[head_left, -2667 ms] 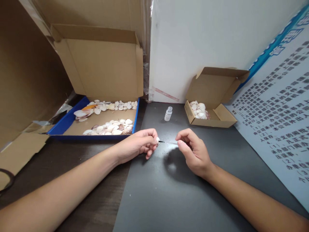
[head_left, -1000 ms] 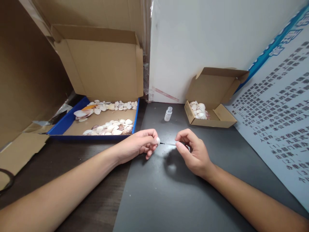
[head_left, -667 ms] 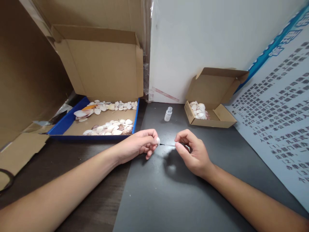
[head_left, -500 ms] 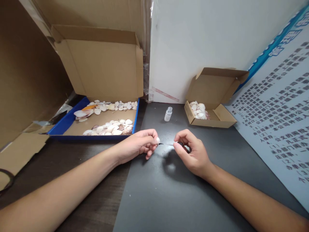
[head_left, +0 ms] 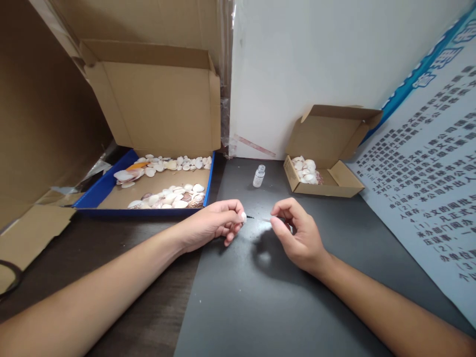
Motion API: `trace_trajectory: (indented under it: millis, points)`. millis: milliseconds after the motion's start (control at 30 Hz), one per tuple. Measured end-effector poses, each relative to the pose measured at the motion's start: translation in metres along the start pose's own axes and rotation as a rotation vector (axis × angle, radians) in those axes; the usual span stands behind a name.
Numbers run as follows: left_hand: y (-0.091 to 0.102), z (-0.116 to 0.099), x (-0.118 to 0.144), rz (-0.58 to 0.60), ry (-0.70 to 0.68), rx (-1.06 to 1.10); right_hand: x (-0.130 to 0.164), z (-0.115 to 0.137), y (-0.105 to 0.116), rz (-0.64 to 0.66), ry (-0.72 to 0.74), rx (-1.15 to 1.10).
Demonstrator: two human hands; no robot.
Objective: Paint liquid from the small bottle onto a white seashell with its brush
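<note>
Small white shell, pinched at the fingertips of the left hand, held just above the dark worktop, in front of the blue-edged box. Observations run left to right.

Large open carton, blue rim: loose shells lie in two rows on its floor; lid stands upright behind.

Left hand: thumb and forefinger pressed together on the shell, remaining fingers curled under, wrist resting on the worktop.

Fine dark-tipped brush: spans the gap between the hands, tip touching or just beside the shell; contact cannot be confirmed at this size.

Right hand: thumb and forefinger closed on the brush's rear end, other fingers folded loosely.

Small clear vial: upright, uncapped as far as can be told, well behind the hands.

Small carton: open, a cluster of shells in its left corner. Printed poster leans at far right.

Assessment: the shell is judged very light, rigid and brittle, with a smooth, possibly slippery face. An edge-to-edge pinch, as now held, appears the soundest grip; heavy pressure risks chipping the rim. The brush is judged light, slender and likely springy, best held near its rear for control
</note>
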State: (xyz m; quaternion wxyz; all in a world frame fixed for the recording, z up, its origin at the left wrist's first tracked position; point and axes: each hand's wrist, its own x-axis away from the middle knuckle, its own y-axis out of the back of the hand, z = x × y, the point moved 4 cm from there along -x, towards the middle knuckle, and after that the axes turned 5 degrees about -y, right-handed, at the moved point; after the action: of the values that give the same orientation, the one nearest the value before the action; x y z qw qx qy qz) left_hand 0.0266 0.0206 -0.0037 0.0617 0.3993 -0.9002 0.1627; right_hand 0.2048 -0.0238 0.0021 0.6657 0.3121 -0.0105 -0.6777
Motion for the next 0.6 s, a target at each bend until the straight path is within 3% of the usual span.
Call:
trace_trajectory:
  millis: [600]
  points:
    - [-0.0019, -0.0002, 0.0002, 0.003, 0.004, -0.061, -0.0005, -0.0002, -0.0001, 0.002, -0.024, 0.036]
